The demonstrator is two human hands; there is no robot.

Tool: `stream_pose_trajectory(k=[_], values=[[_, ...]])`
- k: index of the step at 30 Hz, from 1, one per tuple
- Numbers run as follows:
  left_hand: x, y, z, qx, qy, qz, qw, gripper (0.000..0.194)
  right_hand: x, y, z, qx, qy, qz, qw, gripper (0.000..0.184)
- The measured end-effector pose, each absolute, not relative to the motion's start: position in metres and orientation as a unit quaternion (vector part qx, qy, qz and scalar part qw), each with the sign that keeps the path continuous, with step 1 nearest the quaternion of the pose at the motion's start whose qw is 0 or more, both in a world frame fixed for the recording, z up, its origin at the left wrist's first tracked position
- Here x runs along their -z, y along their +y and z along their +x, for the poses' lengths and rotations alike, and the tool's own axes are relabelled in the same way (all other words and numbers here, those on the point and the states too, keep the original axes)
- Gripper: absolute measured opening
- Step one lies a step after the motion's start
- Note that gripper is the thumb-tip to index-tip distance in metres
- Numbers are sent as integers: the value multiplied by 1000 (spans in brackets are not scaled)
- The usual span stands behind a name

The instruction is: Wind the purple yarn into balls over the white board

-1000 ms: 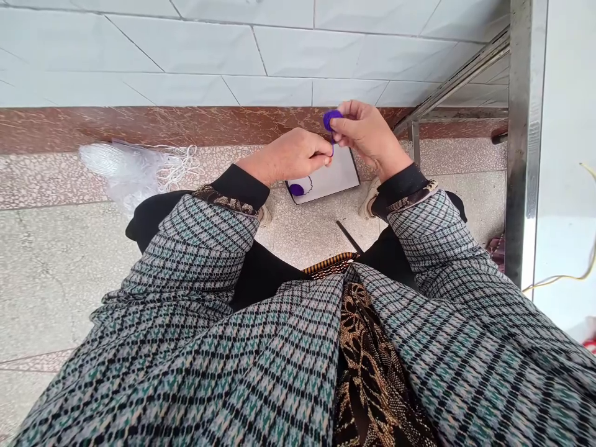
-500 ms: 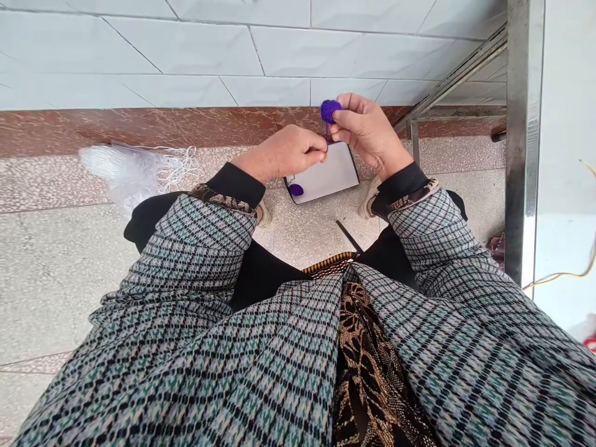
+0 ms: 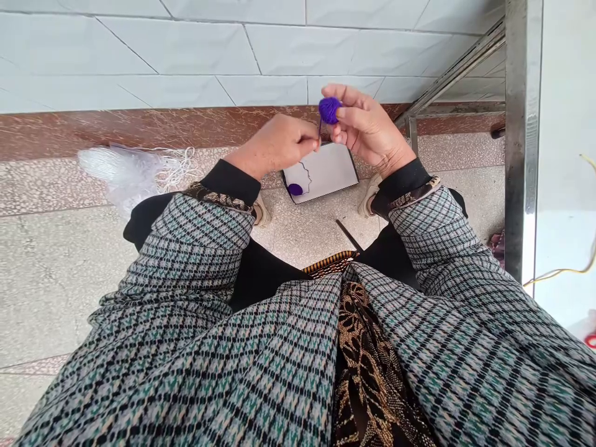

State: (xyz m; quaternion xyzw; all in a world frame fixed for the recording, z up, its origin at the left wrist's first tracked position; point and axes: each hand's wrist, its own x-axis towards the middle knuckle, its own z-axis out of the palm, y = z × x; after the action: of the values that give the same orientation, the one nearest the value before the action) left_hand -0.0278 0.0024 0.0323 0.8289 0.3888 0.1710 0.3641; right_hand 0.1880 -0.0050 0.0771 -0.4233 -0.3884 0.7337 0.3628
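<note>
A small ball of purple yarn [image 3: 329, 110] is pinched between the thumb and fingers of my right hand [image 3: 367, 127]. From it a short strand of yarn [image 3: 320, 127] runs down to my left hand [image 3: 282, 146], whose thumb and forefinger are closed on it. Below both hands, a shallow white box [image 3: 328, 174] with dark edges lies on the floor between my shoes. In its near left corner rests a second purple ball [image 3: 295, 189], with a thin dark thread [image 3: 308, 174] trailing in a wavy line across the white bottom.
Clear plastic bags with white cord [image 3: 125, 174] lie on the floor at left. A metal table leg [image 3: 521, 155] and white tabletop [image 3: 563, 248] with a yellow wire stand at right. A tiled wall [image 3: 195, 49] rises ahead. A dark rod [image 3: 348, 234] shows near the seat edge.
My left hand has shifted slightly left and up, and the strand now slants. My right hand's fingers have opened a little around the ball. More thread shows in the box.
</note>
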Motion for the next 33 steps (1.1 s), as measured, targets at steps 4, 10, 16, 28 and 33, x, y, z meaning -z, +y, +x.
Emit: stream_pose_trajectory(k=[4,10,16,28,33], values=[[-36,-6,-16,-132,362,840,382,21,-64,1,188,-653,-458,-504,332,30],[-50,-1,-29,-189,418,812,360,23,-68,-4,189,-630,-586,-494,127,36],[-38,7,-33,-183,459,792,359,32,-83,-7,188,-732,-428,-462,259,29],[-50,-1,-26,-178,422,804,380,20,-56,-1,194,-633,-586,-479,163,37],[-44,7,-31,-161,472,778,382,29,-73,-7,193,-726,-515,-407,207,27]])
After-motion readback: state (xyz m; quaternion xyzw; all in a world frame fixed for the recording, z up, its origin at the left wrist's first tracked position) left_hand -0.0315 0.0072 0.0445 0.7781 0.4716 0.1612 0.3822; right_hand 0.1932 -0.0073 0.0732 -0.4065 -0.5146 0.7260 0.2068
